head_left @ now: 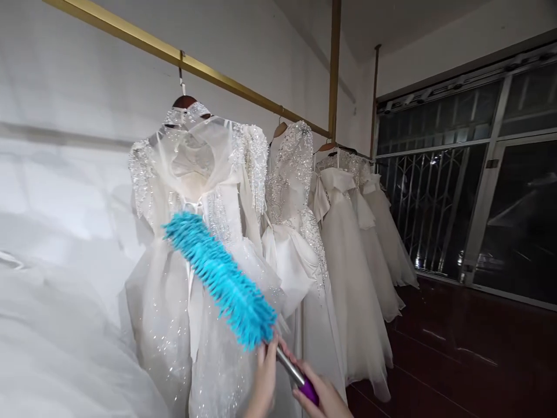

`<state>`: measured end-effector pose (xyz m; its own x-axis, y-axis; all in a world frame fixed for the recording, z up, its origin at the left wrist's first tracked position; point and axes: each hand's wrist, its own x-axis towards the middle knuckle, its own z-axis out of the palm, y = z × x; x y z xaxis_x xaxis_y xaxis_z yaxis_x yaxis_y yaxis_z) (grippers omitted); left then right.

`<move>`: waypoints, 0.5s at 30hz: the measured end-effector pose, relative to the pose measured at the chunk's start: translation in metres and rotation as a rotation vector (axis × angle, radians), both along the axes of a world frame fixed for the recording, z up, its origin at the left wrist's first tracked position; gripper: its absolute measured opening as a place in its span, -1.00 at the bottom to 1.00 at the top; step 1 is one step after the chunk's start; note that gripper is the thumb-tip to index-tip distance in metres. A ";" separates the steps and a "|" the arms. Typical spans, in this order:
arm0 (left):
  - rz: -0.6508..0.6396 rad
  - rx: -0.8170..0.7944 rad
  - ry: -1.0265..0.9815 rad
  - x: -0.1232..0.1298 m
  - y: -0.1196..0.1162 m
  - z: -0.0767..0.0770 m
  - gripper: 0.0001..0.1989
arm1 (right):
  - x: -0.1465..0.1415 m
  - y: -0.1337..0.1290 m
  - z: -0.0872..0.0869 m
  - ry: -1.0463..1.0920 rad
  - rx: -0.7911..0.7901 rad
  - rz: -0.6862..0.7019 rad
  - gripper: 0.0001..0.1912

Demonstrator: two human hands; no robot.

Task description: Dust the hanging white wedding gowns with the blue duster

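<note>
A fluffy turquoise duster [221, 278] with a metal shaft and purple grip slants up to the left in front of a sparkly white gown [217, 348]. My right hand [324, 395] is closed around the duster's purple handle. Higher up the shaft, just below the fluffy head, my left hand [264, 374] has its fingers closed on the duster. The head's far end overlaps the gown's waist; whether it touches the fabric I cannot tell. Beaded sleeves and a sheer back show on this gown, which hangs from a dark red hanger [185, 102].
A gold rail [243, 90] runs along the white wall, with several more gowns, such as a beaded one [289, 174], hanging to the right. Pale tulle [56, 342] fills the lower left. Glass doors with a folding grille [435, 197] stand beyond the dark red floor [456, 342].
</note>
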<state>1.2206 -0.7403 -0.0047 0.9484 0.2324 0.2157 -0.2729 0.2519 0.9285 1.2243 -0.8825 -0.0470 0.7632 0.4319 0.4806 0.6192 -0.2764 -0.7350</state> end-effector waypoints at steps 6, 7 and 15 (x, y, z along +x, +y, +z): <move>0.074 0.258 -0.094 0.009 -0.018 0.046 -0.64 | 0.031 -0.014 0.031 -0.076 0.020 -0.006 -0.71; 0.075 0.267 -0.095 0.018 -0.024 0.058 -0.65 | 0.041 -0.012 0.033 -0.077 0.070 0.002 -0.70; 0.005 0.187 -0.026 0.095 -0.056 0.024 -0.62 | 0.096 -0.023 -0.039 0.044 0.232 -0.137 -0.56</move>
<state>1.3152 -0.7964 0.0198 0.9407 0.1909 0.2805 -0.2988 0.0739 0.9515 1.3207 -0.9057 -0.0857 0.8293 0.2049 0.5199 0.5537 -0.1763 -0.8138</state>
